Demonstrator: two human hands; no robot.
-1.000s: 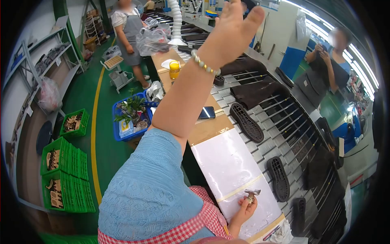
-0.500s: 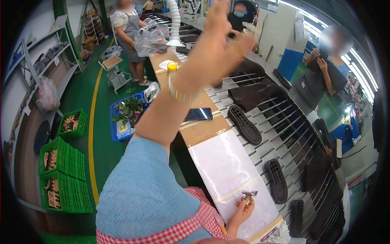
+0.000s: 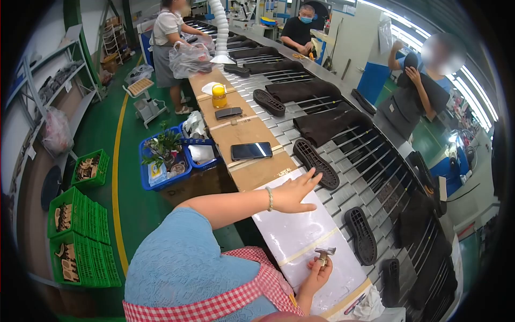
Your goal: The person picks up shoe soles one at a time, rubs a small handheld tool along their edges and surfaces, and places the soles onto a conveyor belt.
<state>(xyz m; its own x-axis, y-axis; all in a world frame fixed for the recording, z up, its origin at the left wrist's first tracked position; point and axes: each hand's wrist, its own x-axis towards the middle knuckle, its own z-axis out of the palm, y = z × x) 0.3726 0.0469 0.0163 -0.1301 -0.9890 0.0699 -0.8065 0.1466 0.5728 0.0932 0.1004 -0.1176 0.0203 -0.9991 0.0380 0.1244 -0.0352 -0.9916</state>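
Note:
My left hand (image 3: 294,193), with a beaded bracelet at the wrist, is open with fingers spread over the far part of the white sheet (image 3: 279,231). Its fingertips reach the near edge of a dark shoe sole (image 3: 316,163); whether they touch is unclear. Lower in the view, my right hand (image 3: 320,272) is closed around a small hammer (image 3: 325,251), its metal head above the fingers, over the same sheet. A second sole (image 3: 361,236) rests on the metal slats to the right of the sheet.
Beyond the sheet, cardboard (image 3: 255,175) bears a phone (image 3: 251,151), a dark block (image 3: 228,112) and a yellow jar (image 3: 219,96). Dark boot shafts (image 3: 327,124) lie on the conveyor. Blue bins (image 3: 166,180) and green crates (image 3: 80,214) stand left. Three people are around the line.
My left hand has come down from high in the view to the sheet beside the sole. My right hand keeps the hammer. The person at right has raised a dark piece.

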